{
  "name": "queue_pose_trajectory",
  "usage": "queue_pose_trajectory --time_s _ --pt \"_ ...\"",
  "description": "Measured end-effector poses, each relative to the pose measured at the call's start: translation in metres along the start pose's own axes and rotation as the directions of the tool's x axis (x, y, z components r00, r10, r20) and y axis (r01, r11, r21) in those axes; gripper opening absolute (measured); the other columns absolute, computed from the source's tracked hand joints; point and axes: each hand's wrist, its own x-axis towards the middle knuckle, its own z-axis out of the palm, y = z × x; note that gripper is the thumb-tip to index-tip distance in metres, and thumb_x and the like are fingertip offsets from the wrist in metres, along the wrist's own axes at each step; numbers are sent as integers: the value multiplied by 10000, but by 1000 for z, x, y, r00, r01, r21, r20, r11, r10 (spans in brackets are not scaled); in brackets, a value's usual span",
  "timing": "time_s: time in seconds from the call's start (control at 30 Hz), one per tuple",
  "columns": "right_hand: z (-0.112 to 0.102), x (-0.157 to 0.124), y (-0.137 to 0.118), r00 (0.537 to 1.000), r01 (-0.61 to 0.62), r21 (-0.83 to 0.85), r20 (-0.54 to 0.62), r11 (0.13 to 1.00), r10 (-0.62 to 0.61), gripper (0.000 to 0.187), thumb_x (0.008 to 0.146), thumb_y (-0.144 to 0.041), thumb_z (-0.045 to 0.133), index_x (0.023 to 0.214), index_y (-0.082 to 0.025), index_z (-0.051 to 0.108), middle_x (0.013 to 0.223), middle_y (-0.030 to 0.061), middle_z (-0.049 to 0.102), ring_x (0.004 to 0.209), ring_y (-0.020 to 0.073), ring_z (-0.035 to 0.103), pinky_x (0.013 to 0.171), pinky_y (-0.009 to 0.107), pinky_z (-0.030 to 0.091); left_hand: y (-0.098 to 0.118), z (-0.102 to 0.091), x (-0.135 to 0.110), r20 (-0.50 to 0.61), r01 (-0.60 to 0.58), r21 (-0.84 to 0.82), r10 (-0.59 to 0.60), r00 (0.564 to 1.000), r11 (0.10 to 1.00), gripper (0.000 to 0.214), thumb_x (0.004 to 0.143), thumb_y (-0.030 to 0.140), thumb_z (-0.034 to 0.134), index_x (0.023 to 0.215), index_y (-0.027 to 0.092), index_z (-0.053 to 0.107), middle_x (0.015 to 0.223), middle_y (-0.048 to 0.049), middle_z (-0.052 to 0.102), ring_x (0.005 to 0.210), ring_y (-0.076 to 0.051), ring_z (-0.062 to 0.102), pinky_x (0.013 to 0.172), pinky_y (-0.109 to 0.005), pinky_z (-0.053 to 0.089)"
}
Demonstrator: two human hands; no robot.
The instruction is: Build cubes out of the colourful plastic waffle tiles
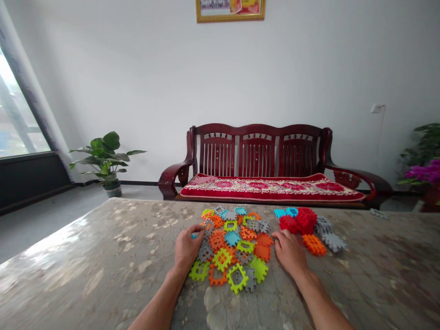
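A spread of toothed interlocking plastic tiles (232, 238) in orange, green, grey and blue lies on the cloth-covered table (113, 256). My left hand (188, 246) rests at the left edge of the spread, thumb and index finger apart. A bit of a blue tile (194, 236) shows in the gap between them; I see no grip on it. At the right edge, my right hand (290, 250) lies low on the table with loosely bent, parted fingers and holds nothing. Beyond it stands a red block built of tiles (305, 220), near an orange tile piece (314, 245).
Grey tiles (333, 242) and blue tiles (291, 211) lie around the red block. One grey tile (378, 213) sits near the far right edge. Behind the table is a wooden bench (259, 151) with a red floral cover. A potted plant (109, 158) stands left.
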Motion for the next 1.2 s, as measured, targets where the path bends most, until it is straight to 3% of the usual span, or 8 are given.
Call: queue_pose_trajectory --time_s 0.13,0.27,0.4,0.5,0.73,0.9,1.03,1.2 --pt "-1 0 -1 998 28 48 -64 998 -25 281 845 -108 462 991 -224 672 977 48 666 962 199 602 843 284 416 17 8 -5 -28 14 -316 -24 999 949 236 699 397 655 808 195 711 809 -20 746 815 -203 682 814 -301 492" --pt "-6 -2 -11 981 70 174 -193 982 -35 283 853 -114 440 998 -211 663 985 55 677 970 207 610 874 315 437 43 16 -15 62 117 -632 -100 993 766 290 601 392 749 760 167 659 695 -5 700 660 -142 652 665 -241 502" --pt "-14 -7 -39 962 167 382 -266 909 -65 216 894 -227 469 1008 -231 652 949 41 681 914 191 630 833 310 483 66 20 -30 269 335 -757 -199 942 562 417 525 369 830 794 172 580 630 34 651 575 -107 635 589 -213 511" --pt "-21 -12 -64 953 260 502 -269 825 -136 268 864 -266 556 1123 -241 619 1062 46 673 1010 191 622 902 322 494 78 21 -41 373 434 -756 -222 901 490 473 516 316 856 846 175 548 658 30 661 602 -119 666 610 -226 545" --pt "-31 -20 -92 936 338 565 -285 752 -206 659 748 -257 710 1360 -247 466 1354 100 527 1261 264 487 1065 451 421 87 28 -58 495 484 -720 -122 860 497 446 572 276 824 889 177 526 642 41 647 584 -114 659 616 -232 546" --pt "-31 -22 -96 944 330 604 -221 725 -246 549 746 -180 682 1270 -286 559 1268 71 570 1199 247 535 1027 436 462 85 36 -64 586 527 -667 -66 808 528 429 560 265 805 905 165 571 564 81 592 510 -76 589 530 -178 462" --pt "-29 -24 -98 944 329 614 -197 717 -264 562 745 -97 618 1269 -288 556 1270 58 575 1213 224 528 1055 430 443 83 36 -64 650 577 -611 -72 756 542 369 542 276 808 812 168 580 594 67 619 542 -79 596 588 -195 472" --pt "-37 -24 -101 946 320 568 -233 758 -225 612 719 -133 677 1294 -278 527 1301 69 557 1214 240 519 1047 440 442 85 32 -62 629 540 -621 -50 776 567 371 531 313 818 742 174 545 583 60 625 536 -80 581 575 -194 450"
